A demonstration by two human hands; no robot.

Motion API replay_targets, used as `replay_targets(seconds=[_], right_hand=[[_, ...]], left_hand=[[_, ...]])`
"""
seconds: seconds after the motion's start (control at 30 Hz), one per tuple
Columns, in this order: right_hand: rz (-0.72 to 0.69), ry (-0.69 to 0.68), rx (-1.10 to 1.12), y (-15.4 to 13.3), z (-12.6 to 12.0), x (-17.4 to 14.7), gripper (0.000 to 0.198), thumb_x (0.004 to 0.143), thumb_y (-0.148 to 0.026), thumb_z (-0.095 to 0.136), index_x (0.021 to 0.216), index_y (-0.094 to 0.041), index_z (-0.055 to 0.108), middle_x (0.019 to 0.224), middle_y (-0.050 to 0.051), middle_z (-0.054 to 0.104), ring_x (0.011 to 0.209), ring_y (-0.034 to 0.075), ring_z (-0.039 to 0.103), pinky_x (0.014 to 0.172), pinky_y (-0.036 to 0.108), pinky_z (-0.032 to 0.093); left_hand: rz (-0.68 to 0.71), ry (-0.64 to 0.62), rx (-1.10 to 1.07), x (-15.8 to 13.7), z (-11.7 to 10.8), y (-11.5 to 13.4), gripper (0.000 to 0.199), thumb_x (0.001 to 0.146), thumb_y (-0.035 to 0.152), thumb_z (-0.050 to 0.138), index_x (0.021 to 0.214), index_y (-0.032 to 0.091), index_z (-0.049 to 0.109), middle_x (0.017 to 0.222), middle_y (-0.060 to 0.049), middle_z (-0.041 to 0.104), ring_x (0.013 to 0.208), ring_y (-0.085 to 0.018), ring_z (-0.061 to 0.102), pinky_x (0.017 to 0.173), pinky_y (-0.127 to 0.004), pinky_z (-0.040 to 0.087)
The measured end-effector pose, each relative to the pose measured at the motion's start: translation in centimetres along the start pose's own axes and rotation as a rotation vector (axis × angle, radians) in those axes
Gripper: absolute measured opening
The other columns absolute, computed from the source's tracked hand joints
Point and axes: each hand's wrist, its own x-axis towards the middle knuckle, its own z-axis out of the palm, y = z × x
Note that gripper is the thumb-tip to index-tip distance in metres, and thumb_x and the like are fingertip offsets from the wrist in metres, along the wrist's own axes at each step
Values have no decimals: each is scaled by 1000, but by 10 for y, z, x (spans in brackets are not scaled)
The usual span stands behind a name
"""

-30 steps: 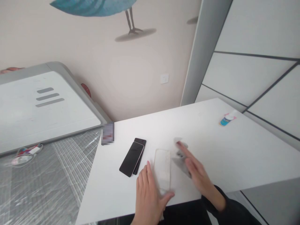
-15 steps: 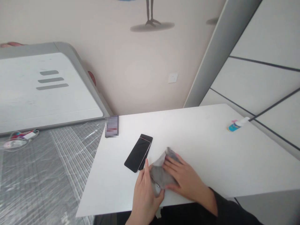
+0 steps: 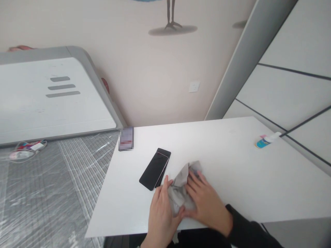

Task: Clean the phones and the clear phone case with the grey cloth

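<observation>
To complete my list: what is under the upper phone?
A dark slab, probably a phone, shows past the upper phone at its far end and right edge. The rest is covered and cannot be seen.

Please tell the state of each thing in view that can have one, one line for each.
Grey cloth: crumpled, creased.
Right hand: laid on the cloth.
Left hand: against the cloth's edge.
Upper phone: lying flat, screen dark.
Lower dark slab: mostly covered by the upper phone.
Bottle: apart from both hands; standing or lying, I cannot tell.
Wall socket: nothing plugged in.
</observation>
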Motion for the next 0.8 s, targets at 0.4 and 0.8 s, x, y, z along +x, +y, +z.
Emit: replay_targets(seconds=[0.4,0.8], right_hand=[[19,-28,18,9,-3,0,73,102,-70,48,144,-12,62,141,21,67,139,39,56,121,62,33],[17,-32,-17,15,-3,-1,69,105,-60,48,155,-12,51,148,21,61,140,37,56,122,62,31]], left_hand=[[-36,38,34,0,3,1,100,81,17,74,162,23,17,146,-13,63,127,-31,62,106,-49,54],[-23,39,49,2,2,0,107,79,18,77,163,25,10,142,-11,65,123,-31,64,104,-49,55]])
